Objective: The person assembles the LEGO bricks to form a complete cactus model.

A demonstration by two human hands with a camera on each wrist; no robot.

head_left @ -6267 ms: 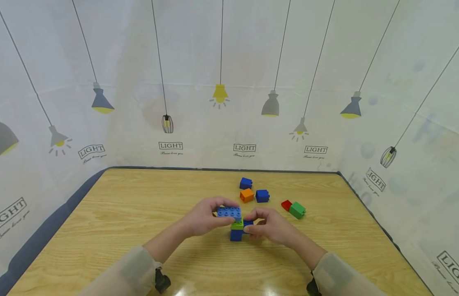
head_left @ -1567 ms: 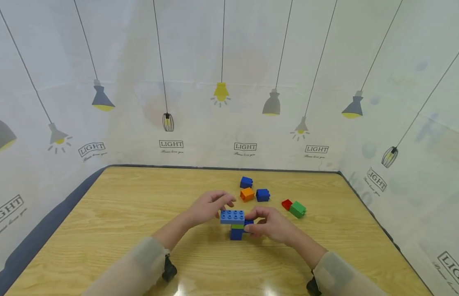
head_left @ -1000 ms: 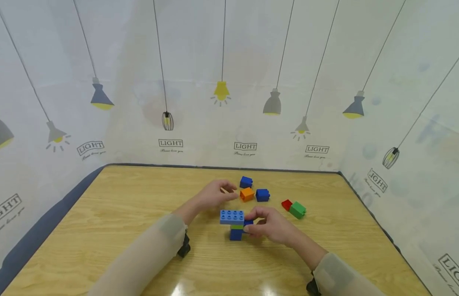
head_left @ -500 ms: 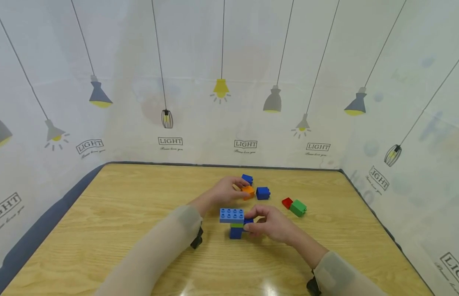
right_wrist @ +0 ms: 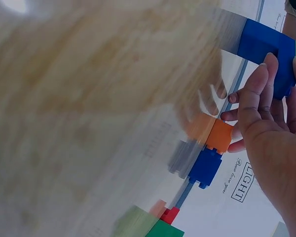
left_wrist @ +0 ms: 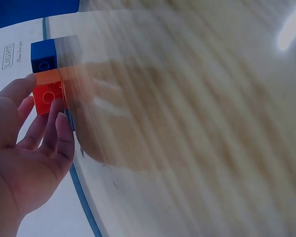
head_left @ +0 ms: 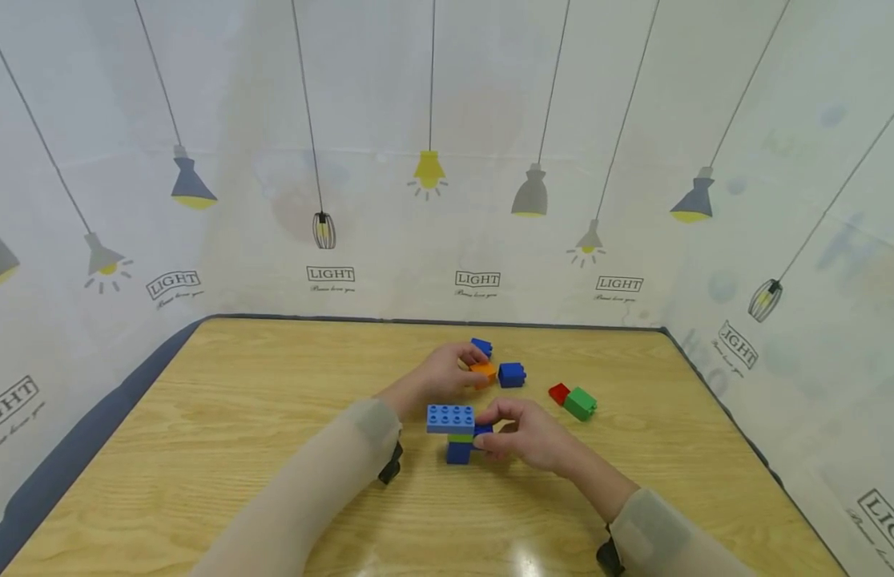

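Lamp-printed sheeting walls in a wooden table point(head_left: 238, 417) where the right hand point(head_left: 529, 437) curls its fingers around a small stack of bricks point(head_left: 456, 437), light-blue plate over green over dark blue, standing on the wood. Beyond it, the left hand point(head_left: 447, 370) closes fingers and thumb on an orange brick point(head_left: 484, 371) lying between two dark-blue bricks point(head_left: 511, 374); a red brick point(head_left: 558, 393) and green brick point(head_left: 580, 403) touch each other, off to the right.

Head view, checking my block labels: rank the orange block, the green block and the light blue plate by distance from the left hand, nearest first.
1. Orange block: under the left hand's fingertips.
2. Light blue plate: atop the stack, nearer the person.
3. Green block: off to the right, beside the red block.
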